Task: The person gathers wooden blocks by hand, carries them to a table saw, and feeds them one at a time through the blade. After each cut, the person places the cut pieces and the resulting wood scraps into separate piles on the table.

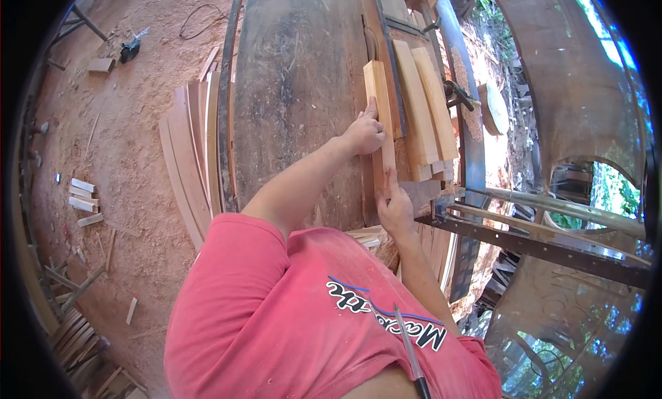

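Observation:
A pale wooden strip point(376, 78) lies lengthwise on the worn bench top, along a raised metal-edged fence. My left hand point(365, 133) grips the strip around its middle, index finger stretched along the top and the other fingers curled at its side. At the near end, my right hand point(396, 211) holds the same strip, with a finger extended along it and the rest folded. Just right of the fence rest a curved wooden piece point(417, 109) and a second curved piece point(436, 102), side by side.
The worn bench top point(296, 88) stretches away ahead of me. Curved boards point(186, 144) lean against its left side. Wood offcuts point(84, 195) lie on the dusty ground point(138, 144). To the right are a metal frame bar point(538, 244) and a clamp-like handle point(458, 94). A pen point(412, 354) hangs at my shirt.

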Tool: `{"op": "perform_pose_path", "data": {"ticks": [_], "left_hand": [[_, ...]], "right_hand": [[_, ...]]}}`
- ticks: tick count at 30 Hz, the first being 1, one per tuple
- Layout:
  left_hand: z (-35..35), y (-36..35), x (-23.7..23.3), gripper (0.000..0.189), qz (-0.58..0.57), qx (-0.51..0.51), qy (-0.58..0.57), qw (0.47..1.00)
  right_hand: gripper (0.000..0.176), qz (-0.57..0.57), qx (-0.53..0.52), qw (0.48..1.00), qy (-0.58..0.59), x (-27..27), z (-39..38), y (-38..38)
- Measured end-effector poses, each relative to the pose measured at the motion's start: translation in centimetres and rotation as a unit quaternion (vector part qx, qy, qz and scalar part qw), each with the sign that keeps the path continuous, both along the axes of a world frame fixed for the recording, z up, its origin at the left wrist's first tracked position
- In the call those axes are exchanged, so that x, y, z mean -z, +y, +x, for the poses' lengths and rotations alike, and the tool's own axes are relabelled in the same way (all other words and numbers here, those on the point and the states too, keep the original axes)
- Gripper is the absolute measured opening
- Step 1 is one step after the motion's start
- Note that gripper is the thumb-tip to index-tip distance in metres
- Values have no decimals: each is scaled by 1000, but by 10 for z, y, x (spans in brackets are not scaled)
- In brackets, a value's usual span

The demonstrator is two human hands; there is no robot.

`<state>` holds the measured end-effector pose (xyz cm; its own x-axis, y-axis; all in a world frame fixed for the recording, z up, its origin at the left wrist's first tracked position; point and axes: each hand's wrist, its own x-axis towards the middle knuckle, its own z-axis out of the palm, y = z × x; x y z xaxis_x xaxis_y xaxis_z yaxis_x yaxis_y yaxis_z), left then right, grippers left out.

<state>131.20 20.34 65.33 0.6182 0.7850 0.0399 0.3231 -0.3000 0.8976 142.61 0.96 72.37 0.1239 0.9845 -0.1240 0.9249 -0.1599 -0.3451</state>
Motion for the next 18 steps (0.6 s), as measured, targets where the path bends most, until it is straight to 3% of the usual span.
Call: {"op": "perform_pose_path", "data": {"ticks": [5,12,14,18], "left_hand": [[-4,8,7,42,-35,9,-24,999],[-12,25,-10,39,-17,-4,-60,998],[-11,33,-12,38,62,24,-37,997],[-9,42,-31,38,-11,-24,-95,995]], "right_hand": [[74,3,-6,999,48,-10,3,3],[59,60,4,997,54,-81,-1,27],[51,95,6,995,35,-98,5,40],[46,90,52,993,60,-143,1,71]]}}
